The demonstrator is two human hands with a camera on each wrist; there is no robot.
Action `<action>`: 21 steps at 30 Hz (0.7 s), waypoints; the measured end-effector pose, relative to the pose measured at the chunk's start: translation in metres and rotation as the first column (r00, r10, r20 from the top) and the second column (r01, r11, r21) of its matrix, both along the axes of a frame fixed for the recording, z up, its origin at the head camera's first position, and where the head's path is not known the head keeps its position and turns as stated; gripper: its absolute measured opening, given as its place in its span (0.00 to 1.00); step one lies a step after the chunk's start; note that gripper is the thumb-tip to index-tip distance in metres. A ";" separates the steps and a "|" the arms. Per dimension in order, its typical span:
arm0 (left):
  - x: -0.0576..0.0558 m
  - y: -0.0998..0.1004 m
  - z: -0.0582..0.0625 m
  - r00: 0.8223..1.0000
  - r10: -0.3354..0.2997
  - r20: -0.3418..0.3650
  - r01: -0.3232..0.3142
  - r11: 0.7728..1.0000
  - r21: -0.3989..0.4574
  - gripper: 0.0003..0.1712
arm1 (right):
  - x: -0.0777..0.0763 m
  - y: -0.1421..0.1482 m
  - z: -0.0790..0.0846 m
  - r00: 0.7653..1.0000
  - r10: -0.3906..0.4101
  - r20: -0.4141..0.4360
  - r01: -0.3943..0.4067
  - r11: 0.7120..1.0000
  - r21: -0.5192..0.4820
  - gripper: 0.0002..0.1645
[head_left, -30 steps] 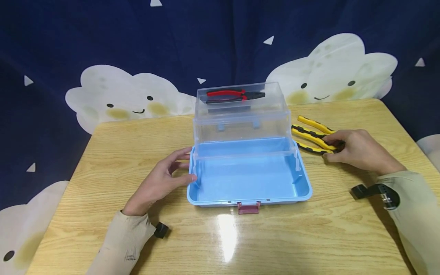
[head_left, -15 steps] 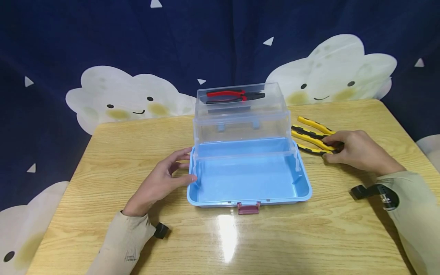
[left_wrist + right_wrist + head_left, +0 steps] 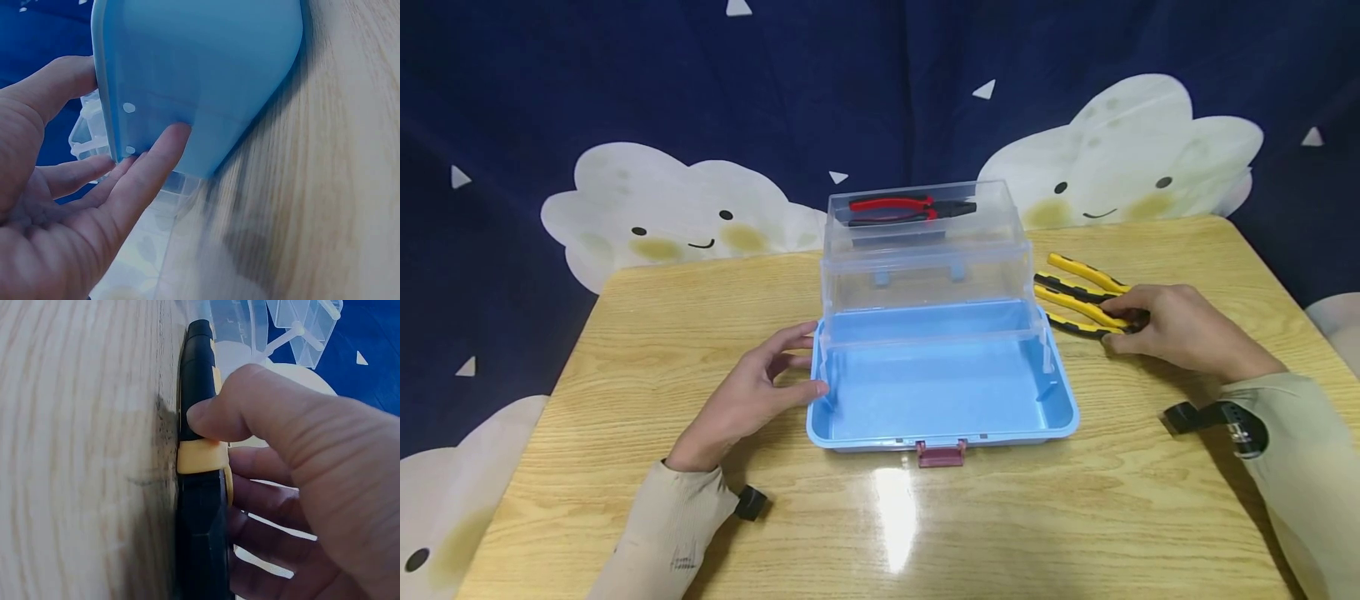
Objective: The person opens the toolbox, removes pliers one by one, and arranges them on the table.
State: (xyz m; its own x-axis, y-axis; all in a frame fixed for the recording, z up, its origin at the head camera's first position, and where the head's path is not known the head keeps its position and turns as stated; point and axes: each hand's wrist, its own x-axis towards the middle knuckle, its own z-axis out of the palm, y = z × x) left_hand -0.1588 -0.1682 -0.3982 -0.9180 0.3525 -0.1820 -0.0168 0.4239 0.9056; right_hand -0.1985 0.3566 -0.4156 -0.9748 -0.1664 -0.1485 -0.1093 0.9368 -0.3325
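A light blue toolbox stands open on the table, its clear trays raised at the back. My left hand holds its left wall, thumb over the rim; in the left wrist view fingertips touch the outer side. Right of the box, my right hand pinches yellow-and-black pliers, whose head is hidden by the hand. In the right wrist view the thumb presses a black handle above a yellow band. Just behind lies another yellow-and-black handled tool, apparently a second pair of pliers.
Red-and-black pliers lie in the top clear tray. A purple latch hangs on the toolbox's front. The wooden table ends at a dark blue curtain with cloud prints.
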 end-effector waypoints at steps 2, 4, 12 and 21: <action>0.000 0.000 0.000 1.000 -0.001 0.000 0.001 1.000 -0.002 0.48 | -0.001 0.000 0.001 1.000 -0.009 0.019 0.009 1.000 -0.001 0.37; 0.000 -0.001 0.001 1.000 0.000 0.001 0.000 1.000 -0.001 0.48 | -0.001 0.000 0.002 0.999 -0.009 0.034 0.009 1.000 -0.004 0.38; 0.001 -0.003 0.000 1.000 0.002 -0.003 -0.002 1.000 0.005 0.48 | -0.002 -0.001 0.006 0.998 -0.013 0.054 0.013 1.000 0.002 0.39; -0.001 -0.003 0.000 1.000 -0.020 -0.023 0.020 1.000 -0.001 0.48 | 0.001 0.001 0.008 0.997 -0.050 -0.053 0.048 0.998 -0.045 0.26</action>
